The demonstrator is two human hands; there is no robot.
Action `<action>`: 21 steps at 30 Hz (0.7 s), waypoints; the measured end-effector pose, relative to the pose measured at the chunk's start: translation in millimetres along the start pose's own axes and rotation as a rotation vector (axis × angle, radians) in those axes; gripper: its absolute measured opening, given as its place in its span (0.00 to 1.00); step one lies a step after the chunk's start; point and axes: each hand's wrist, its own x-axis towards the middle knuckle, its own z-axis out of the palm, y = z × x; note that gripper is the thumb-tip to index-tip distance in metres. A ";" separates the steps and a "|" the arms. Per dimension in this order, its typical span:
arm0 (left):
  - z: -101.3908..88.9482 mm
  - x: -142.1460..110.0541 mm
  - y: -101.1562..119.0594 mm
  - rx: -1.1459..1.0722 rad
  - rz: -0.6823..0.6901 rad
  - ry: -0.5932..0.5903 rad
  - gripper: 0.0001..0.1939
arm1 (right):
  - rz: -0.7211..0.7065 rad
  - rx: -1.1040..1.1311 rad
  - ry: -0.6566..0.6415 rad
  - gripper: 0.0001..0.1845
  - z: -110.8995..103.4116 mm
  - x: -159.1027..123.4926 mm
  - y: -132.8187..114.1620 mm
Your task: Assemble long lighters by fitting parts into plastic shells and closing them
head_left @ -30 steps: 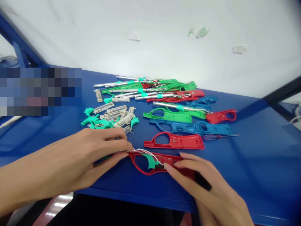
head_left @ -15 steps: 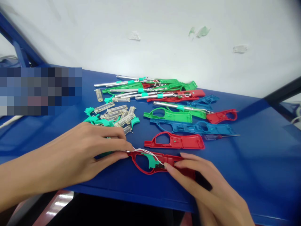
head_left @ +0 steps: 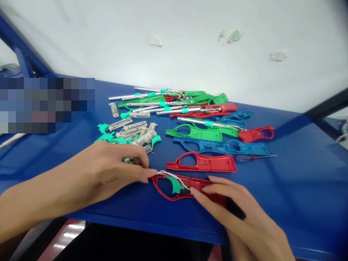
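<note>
A red lighter casing half (head_left: 163, 195) lies open side up near the table's front edge, with a green trigger (head_left: 175, 185) seated by its finger loop. White wires (head_left: 170, 174) arc from its narrow end to a dark part behind the trigger. At the narrow end, my left hand (head_left: 108, 174) is closed in a pinch, covering the tip and where the wires end. My right hand (head_left: 239, 206) grips the wide handle end, its index fingertip at the wires' other end by the dark part. Just beyond lies another red casing half (head_left: 214, 163), apart from both hands.
Clear fuel tanks (head_left: 145, 138) and green triggers (head_left: 108, 139) are heaped beyond my left hand. Blue (head_left: 212, 146) and green casing halves (head_left: 203, 133), a screwdriver (head_left: 246, 158) and metal tubes with wires (head_left: 146, 104) lie farther back. A white wall (head_left: 190, 65) stands behind the table.
My left hand's fingers have shifted slightly and curled more at the casing's narrow end. The right hand and the casing have stayed nearly still.
</note>
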 end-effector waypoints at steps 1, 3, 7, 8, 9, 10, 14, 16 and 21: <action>0.2 -0.8 -0.8 -0.006 0.003 -0.003 0.22 | 0.000 0.001 -0.010 0.50 -1.1 -0.1 0.3; 2.2 -4.4 -3.6 -0.012 0.002 -0.014 0.21 | 0.004 0.010 -0.044 0.51 -3.1 -0.1 0.5; 9.8 -14.8 -10.6 0.020 0.001 -0.017 0.20 | 0.017 0.022 -0.052 0.51 -4.0 -0.3 -0.1; 11.4 -16.9 -11.8 0.031 0.003 -0.013 0.19 | 0.019 0.023 -0.055 0.51 -3.9 0.0 -0.2; 12.7 -18.5 -12.7 0.035 0.009 -0.007 0.19 | 0.019 0.024 -0.055 0.51 -3.9 0.5 -0.3; 13.7 -19.4 -13.0 0.032 0.010 -0.006 0.19 | 0.021 0.025 -0.055 0.51 -4.0 1.2 -0.3; 15.4 -16.1 -10.8 0.035 0.016 0.007 0.19 | -0.011 0.009 -0.023 0.45 -4.8 4.4 0.5; 15.3 -11.6 -8.3 0.054 0.035 0.025 0.20 | -0.015 0.008 -0.033 0.43 -4.9 4.2 0.7; 12.9 -4.1 -2.6 0.067 0.034 0.040 0.22 | 0.016 0.039 -0.047 0.50 -2.9 -1.3 0.1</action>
